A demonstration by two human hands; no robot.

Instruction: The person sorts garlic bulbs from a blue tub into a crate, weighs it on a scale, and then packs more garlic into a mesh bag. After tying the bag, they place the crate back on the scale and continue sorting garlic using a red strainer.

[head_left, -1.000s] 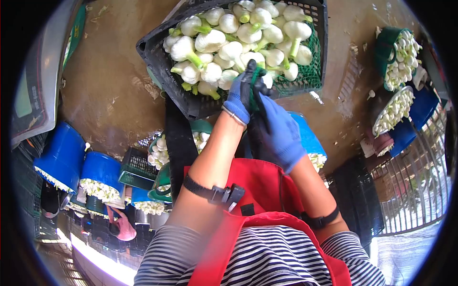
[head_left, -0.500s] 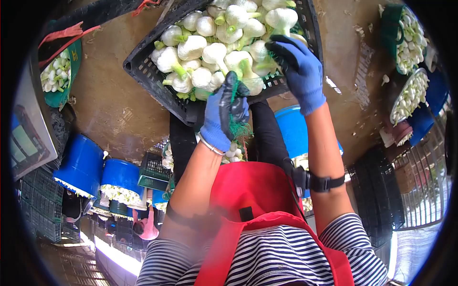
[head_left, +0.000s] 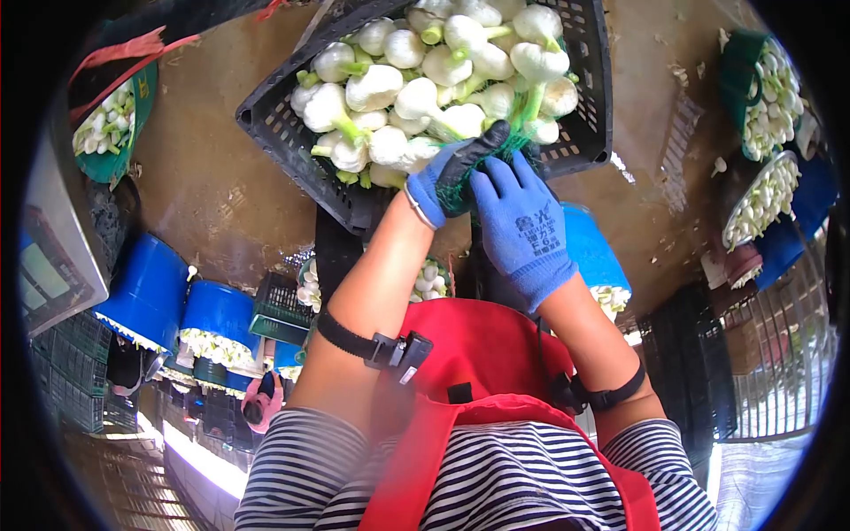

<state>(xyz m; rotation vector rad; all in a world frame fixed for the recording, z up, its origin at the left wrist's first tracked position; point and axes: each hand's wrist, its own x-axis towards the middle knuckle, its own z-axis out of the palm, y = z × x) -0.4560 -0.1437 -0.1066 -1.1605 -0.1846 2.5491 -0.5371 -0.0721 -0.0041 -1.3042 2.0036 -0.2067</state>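
Both hands wear blue gloves with black palms and meet at the near edge of a black plastic crate. My left hand is closed on a gathered green mesh net. Beside it, my right hand has its back turned up, its fingers bent onto the same netting; its fingertips are partly hidden. Green mesh runs from the hands up over white garlic bulbs with short green stems, heaped in the crate. One long-stemmed bulb lies just beyond my hands.
Blue tubs of garlic stand at the left and by my right forearm. Green baskets of garlic sit at far left and far right. Stacked dark crates fill the lower left. A person in pink is in the background.
My right hand has come down and left from the bulbs to the netting by my left hand. My left hand has shifted right with the net. The net is drawn in at the crate's edge.
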